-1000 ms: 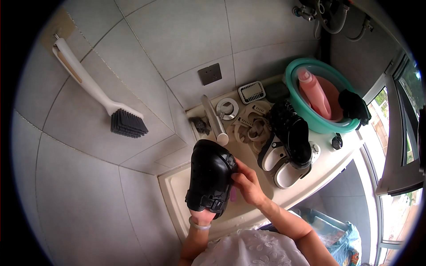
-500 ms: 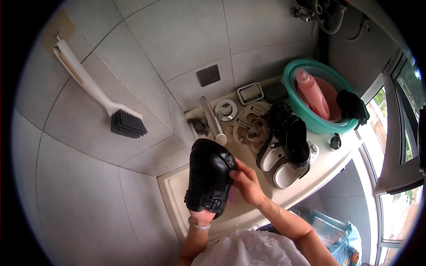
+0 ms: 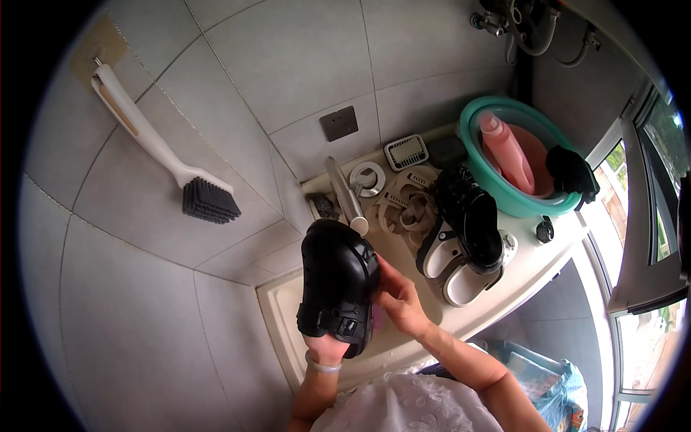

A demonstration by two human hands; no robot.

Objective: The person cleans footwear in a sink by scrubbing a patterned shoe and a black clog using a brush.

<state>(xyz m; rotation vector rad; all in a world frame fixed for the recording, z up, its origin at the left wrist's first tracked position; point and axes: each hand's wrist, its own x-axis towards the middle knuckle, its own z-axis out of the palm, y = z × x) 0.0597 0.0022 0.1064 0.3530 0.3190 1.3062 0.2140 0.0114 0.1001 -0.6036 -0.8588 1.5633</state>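
Observation:
A black clog with a buckled strap is held up over the sink, its rounded toe pointing away from me. My left hand reaches into the clog from the heel end and supports it; its fingers are hidden inside. Against the clog's right side, my right hand has its fingers and thumb closed at the edge. Just below that hand, a small pinkish-purple thing shows beside the clog, too covered to name. The other black clog lies on the counter, on top of white-and-grey clogs.
Beige strappy sandals lie behind the faucet. A teal basin with a pink bottle stands at the back right. A watch sits near the counter edge. A scrub brush hangs on the left wall.
The black clog has shifted slightly left and up, tilting a little. My right hand has moved with it and stays at its side.

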